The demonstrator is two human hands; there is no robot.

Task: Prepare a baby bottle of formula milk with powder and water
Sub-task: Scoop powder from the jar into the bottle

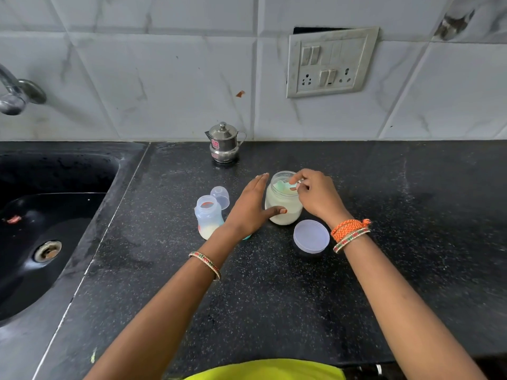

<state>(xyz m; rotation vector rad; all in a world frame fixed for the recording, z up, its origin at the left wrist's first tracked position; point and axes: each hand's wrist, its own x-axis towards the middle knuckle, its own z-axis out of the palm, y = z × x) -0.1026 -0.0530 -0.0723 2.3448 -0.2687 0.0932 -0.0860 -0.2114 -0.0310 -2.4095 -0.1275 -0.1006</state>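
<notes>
Left hand (251, 208), fingers straight, steadies the open powder jar (284, 204); right hand (318, 196) pinches a scoop (285, 185) at its rim. Bottle (208, 219) stands uncapped just left of the left hand, lid (311, 237) below the right wrist; bare counter (274, 311) lies nearer the person.

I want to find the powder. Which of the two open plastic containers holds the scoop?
The wide clear plastic jar of white powder; the right hand pinches the green scoop inside. The narrower baby bottle holds none.

Black speckled counter (411, 215) meets a marbled white tile wall (164, 64) bearing a seemingly loose switch plate (330, 63).
</notes>
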